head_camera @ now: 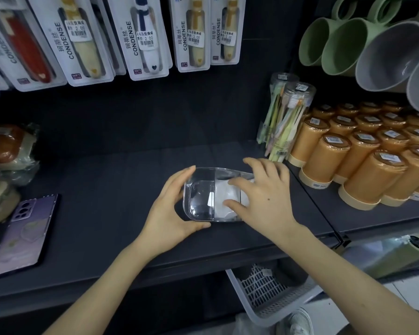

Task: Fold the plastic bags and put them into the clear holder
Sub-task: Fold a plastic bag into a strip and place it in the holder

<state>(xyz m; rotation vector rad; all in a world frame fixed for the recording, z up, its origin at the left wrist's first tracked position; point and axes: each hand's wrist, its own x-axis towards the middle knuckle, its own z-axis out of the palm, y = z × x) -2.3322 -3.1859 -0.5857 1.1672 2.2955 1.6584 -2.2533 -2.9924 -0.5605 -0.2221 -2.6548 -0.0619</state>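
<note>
Two hands share the work at the clear holder (198,206), which lies flat on the dark shelf (107,184). The left hand (169,213) clasps the holder's left end, thumb on the near rim and fingers over the far rim, likely to stop the light plastic sliding while it is loaded. The right hand (264,197) is spread over the holder's middle compartment, fingers apart and fairly straight, pressing a folded white plastic bag (224,193) down into it, probably so the springy film stays tucked. The holder's left compartment looks bare; its right end is hidden under the right hand. A purple phone (24,233) lies well left of the holder
</note>
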